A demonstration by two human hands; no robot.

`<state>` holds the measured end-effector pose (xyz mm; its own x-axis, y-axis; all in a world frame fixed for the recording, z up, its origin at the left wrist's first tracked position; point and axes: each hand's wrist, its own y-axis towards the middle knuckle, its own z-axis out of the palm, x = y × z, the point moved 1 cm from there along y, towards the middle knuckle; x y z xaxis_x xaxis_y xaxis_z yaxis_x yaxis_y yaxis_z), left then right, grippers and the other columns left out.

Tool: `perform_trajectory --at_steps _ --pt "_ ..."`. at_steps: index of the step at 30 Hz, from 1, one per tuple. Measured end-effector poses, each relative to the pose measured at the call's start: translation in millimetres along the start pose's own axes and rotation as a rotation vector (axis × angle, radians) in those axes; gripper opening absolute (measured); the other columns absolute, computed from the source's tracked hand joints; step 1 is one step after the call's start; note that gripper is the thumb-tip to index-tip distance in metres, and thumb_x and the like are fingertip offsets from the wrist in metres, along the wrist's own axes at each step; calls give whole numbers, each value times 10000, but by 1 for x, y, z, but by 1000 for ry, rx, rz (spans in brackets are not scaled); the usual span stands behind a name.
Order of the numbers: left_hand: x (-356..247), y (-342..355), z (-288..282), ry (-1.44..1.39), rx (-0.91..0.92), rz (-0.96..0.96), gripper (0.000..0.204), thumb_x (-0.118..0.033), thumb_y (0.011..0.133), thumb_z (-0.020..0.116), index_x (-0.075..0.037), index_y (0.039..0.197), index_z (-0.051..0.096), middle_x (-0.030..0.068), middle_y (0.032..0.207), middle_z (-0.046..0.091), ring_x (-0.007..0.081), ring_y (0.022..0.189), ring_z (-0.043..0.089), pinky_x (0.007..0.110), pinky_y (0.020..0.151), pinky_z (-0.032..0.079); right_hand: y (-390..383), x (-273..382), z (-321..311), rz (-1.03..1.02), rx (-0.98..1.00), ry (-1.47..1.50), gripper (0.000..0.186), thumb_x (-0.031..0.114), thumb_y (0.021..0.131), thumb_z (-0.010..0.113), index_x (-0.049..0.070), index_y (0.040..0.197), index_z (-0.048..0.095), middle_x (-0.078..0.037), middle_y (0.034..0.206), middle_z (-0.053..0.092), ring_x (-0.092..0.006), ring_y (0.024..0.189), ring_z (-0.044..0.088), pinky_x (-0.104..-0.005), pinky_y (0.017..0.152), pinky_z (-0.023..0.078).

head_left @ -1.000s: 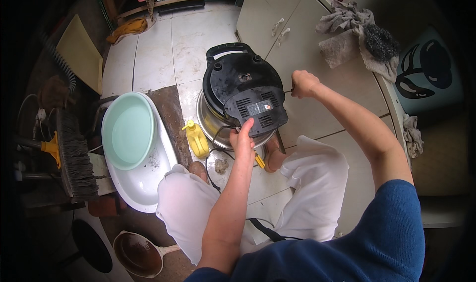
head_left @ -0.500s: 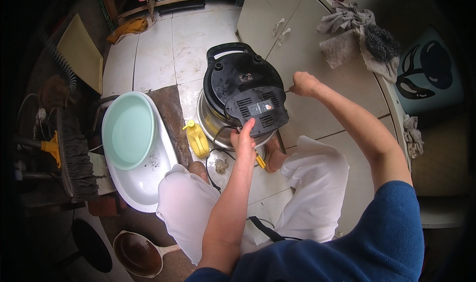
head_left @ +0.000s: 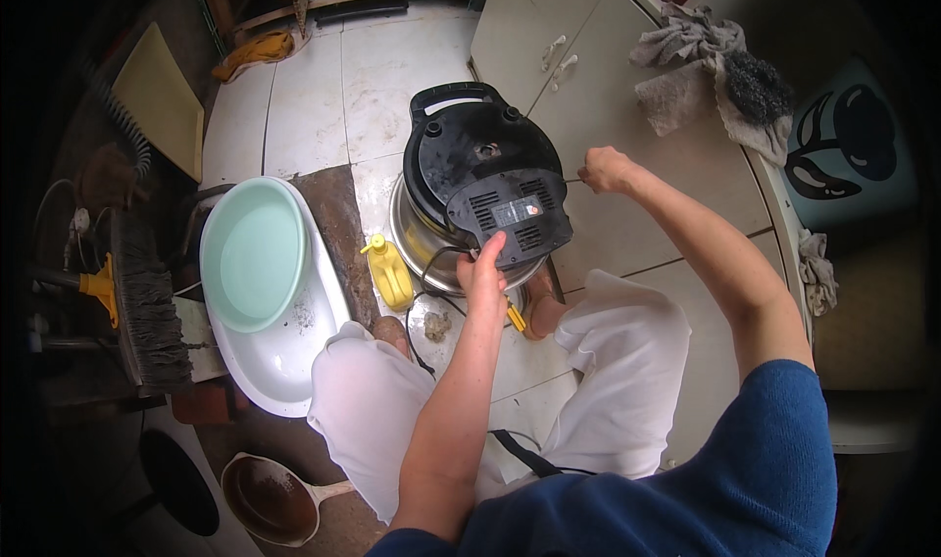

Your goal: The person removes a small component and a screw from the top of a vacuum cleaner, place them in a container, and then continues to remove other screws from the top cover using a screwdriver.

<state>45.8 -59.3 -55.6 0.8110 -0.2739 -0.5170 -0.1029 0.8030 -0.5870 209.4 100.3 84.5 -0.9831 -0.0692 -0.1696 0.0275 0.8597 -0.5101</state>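
A round black electric appliance (head_left: 480,145) lies with its vented underside up, tilted on a silvery metal pot (head_left: 417,239). My left hand (head_left: 483,275) is closed at its near edge, thumb laid along the black base, the other fingers mostly hidden. A yellow handle (head_left: 516,315) sticks out beside the left wrist; its other end is hidden. Off the appliance's right side, in front of the cabinet door, my right hand (head_left: 608,171) is held up with fingers curled in. Whatever may be between them cannot be seen. A black cord (head_left: 421,332) hangs near the left hand.
A yellow bottle (head_left: 391,275) stands left of the pot. Farther left, a mint basin (head_left: 255,253) rests in a white tub (head_left: 284,381). White cabinets (head_left: 667,194) close in on the right, with grey rags (head_left: 686,38) over the edge. A pan (head_left: 270,498) lies at lower left.
My right hand has shifted very slightly to the right, away from the appliance. The left hand keeps its place at the near edge.
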Motion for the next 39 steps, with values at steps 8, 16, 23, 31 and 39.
perform_trajectory --at_steps 8,16,23,31,39 --pt "-3 -2 0 -18 -21 15 510 -205 706 799 -38 1035 447 32 823 537 30 441 345 190 357 216 -17 9 -4 -15 -90 8 313 208 750 732 -14 963 674 -180 1032 678 -339 1000 645 -402 817 538" --pt "-3 -1 -2 -17 -27 13 507 -209 709 800 -45 1039 452 26 828 534 35 443 340 186 353 213 -24 19 -2 -4 -129 -31 332 257 768 724 19 994 674 -173 1095 660 -340 1014 637 -402 865 518" --pt "0 -3 5 -19 -25 -2 468 -200 708 799 -52 1011 475 23 828 554 27 431 346 194 354 207 5 -30 -2 -55 -97 225 301 256 809 682 14 987 694 -179 969 691 -321 977 649 -388 849 514" --pt "-2 -3 3 -12 -50 5 479 -206 711 796 -40 1027 477 38 865 562 37 436 362 195 357 227 -10 -35 7 -192 -273 259 243 209 754 733 47 935 727 -161 957 699 -304 948 658 -386 843 515" --pt "-2 -4 2 -13 -48 10 492 -205 711 796 -40 1043 472 43 870 564 41 431 360 196 352 231 -8 -34 15 -198 -273 274 244 205 753 736 44 936 727 -162 956 699 -306 945 659 -391 846 515"
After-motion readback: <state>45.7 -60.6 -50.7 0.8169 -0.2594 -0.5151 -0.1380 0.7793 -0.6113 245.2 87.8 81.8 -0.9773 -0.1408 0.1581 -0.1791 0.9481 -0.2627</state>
